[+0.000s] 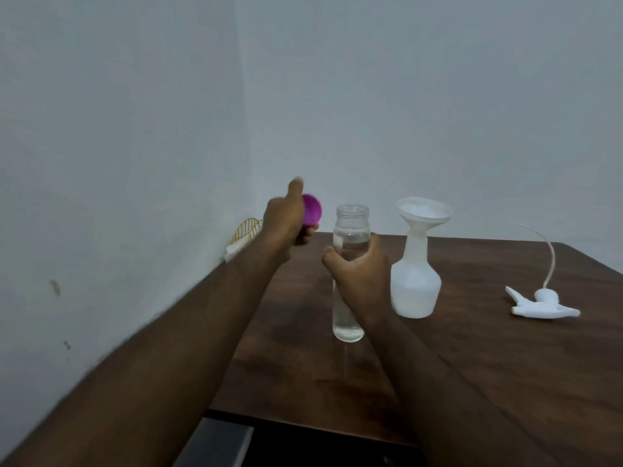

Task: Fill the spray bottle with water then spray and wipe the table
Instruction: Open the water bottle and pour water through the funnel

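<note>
A tall clear water bottle (350,227) stands uncapped on the dark wooden table (488,365), with water inside. My right hand (362,274) grips its middle. My left hand (286,220) holds the bottle's purple cap (312,208) in the air, left of the bottle's mouth. To the right stands the white spray bottle (416,288) with a white funnel (424,212) seated in its neck. The white spray head (544,305) with its dip tube lies on the table at the far right.
A yellow wire holder (247,229) with a white cloth (237,251) sits at the table's back left corner against the wall. The table's front edge runs near the bottom, with a dark gap below it.
</note>
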`<act>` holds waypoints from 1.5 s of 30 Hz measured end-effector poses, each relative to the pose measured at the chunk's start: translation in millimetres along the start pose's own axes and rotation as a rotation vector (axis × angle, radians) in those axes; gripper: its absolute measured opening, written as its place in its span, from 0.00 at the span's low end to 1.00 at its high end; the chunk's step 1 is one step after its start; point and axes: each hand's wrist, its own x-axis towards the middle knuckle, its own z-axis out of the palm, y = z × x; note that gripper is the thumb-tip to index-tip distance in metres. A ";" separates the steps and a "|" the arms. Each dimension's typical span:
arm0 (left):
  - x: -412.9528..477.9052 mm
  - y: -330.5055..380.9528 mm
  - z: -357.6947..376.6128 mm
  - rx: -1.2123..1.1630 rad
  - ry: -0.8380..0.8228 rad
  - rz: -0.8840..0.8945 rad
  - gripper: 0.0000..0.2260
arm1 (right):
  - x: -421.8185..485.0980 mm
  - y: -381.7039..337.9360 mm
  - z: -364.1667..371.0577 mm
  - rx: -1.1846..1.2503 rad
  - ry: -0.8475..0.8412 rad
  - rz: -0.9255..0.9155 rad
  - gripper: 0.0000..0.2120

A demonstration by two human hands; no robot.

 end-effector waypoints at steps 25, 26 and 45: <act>-23.0 -79.8 -10.8 0.191 -0.236 0.339 0.12 | 0.8 -5.3 -13.3 -0.044 -0.103 -0.082 0.27; -28.8 -77.4 -8.1 0.096 -0.314 0.348 0.10 | 0.9 -5.2 -17.0 -0.043 -0.131 -0.087 0.26; -51.0 -76.3 24.7 0.392 -0.348 0.447 0.20 | 47.5 -6.7 -127.2 0.106 0.381 -0.020 0.19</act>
